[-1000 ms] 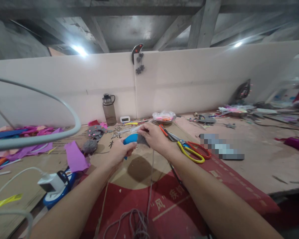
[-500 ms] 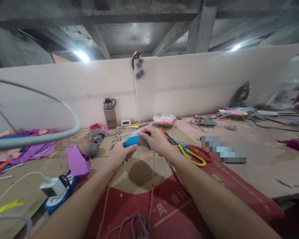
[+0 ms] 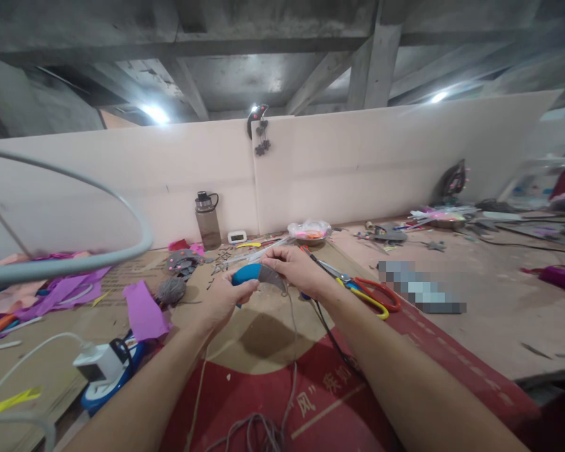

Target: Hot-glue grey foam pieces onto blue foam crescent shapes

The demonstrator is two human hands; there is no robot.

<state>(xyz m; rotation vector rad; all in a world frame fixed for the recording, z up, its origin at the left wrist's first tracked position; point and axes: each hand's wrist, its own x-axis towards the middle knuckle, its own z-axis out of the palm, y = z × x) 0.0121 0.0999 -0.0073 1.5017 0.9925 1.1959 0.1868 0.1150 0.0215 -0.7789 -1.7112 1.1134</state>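
Note:
A curved blue crescent-shaped piece [image 3: 247, 274] is held above the cardboard, its right part covered by grey yarn wrapping [image 3: 270, 276]. My left hand [image 3: 222, 300] is closed around its left end, thumb lying along the lower edge. At the wrapped end, the fingers of my right hand [image 3: 295, 269] pinch the piece from above; whether they also grip the yarn is hidden. From that end a grey yarn strand [image 3: 294, 333] hangs down to a loose heap of yarn [image 3: 257, 433] at the bottom of the view.
Beside my right forearm lie red-handled and yellow-handled scissors [image 3: 367, 295]. A grey yarn ball [image 3: 172, 289], purple felt [image 3: 145, 311] and a power strip with a white plug [image 3: 101, 364] are to the left. Behind stand a water bottle [image 3: 208, 223] and a small bowl [image 3: 309, 233].
The wrapped right end of the crescent shows more clearly now, and the hanging strand has swung slightly right. Both hands keep their hold; the camera view has shifted slightly.

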